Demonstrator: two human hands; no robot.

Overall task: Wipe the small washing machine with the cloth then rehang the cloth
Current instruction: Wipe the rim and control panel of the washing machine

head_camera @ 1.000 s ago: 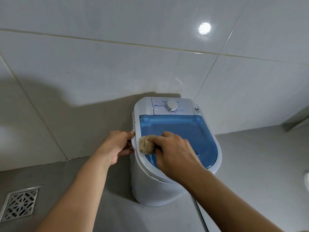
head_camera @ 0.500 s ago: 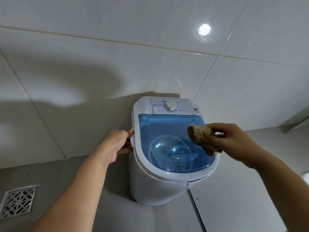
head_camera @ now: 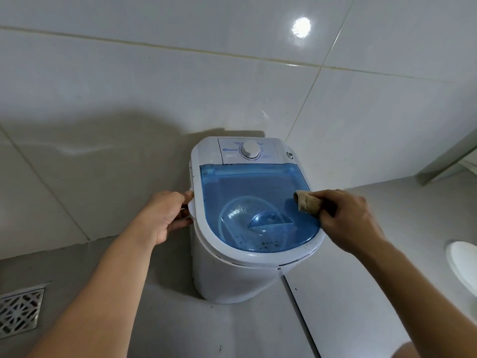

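Observation:
The small white washing machine (head_camera: 232, 277) stands on the floor against the tiled wall, with a see-through blue lid (head_camera: 245, 187) and a round white dial (head_camera: 250, 150) at its back. My left hand (head_camera: 165, 215) grips the handle on the machine's left side. A bunched tan cloth (head_camera: 307, 201) is held in my right hand (head_camera: 348, 218), its end pressed on the lid near the right rim.
A metal floor drain (head_camera: 19, 310) lies at the lower left. A white rounded object (head_camera: 464, 264) shows at the right edge. A grey frame or step (head_camera: 449, 161) runs at the far right. Grey floor tiles surround the machine.
My right hand carried the cloth from the lid's left edge across to its right side, then lowered it onto the lid. The left hand stayed on the handle.

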